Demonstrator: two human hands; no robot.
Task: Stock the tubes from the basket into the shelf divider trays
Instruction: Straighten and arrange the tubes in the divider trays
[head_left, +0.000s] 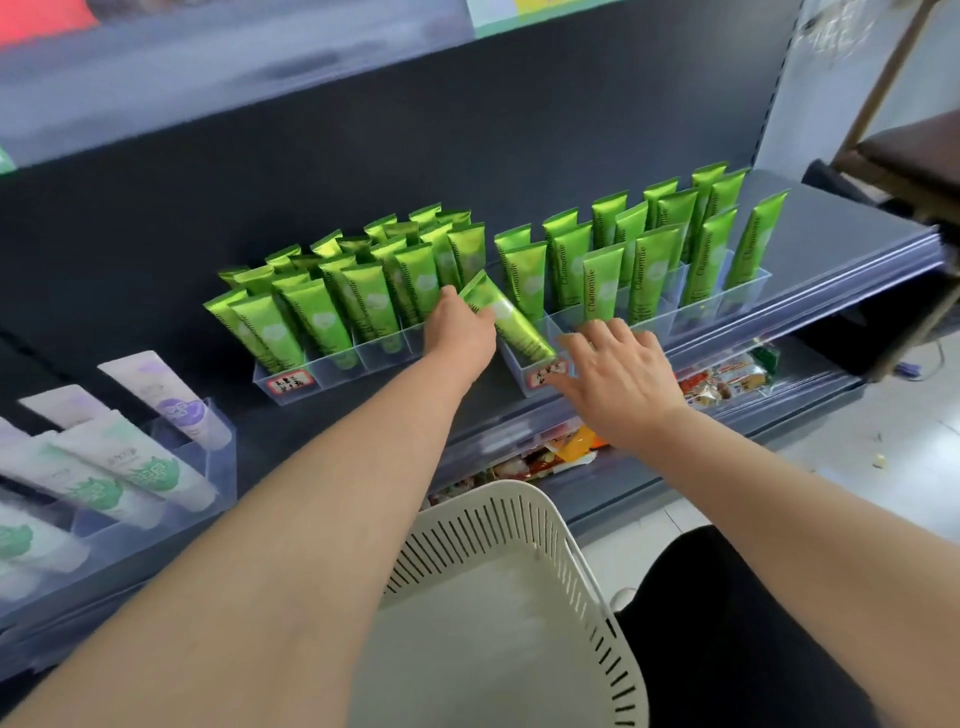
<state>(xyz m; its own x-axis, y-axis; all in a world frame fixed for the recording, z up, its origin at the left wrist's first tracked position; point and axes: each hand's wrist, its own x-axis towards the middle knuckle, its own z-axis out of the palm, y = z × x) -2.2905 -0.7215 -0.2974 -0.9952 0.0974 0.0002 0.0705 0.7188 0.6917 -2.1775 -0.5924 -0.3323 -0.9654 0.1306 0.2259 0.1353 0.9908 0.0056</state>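
My left hand (460, 332) grips a glossy green plastic tube (511, 322); right hand (615, 364) open on the clear acrylic divider tray (524, 371) just below. Seat it cap-down, upright, label out.

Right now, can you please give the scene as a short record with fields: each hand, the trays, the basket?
left hand: grips one green tube, tilted, its lower end in the front-left slot of the right tray
right hand: open, fingers spread, at the front of the right tray
left tray: packed with green tubes
right tray: some front slots free
basket: white, no tubes visible inside
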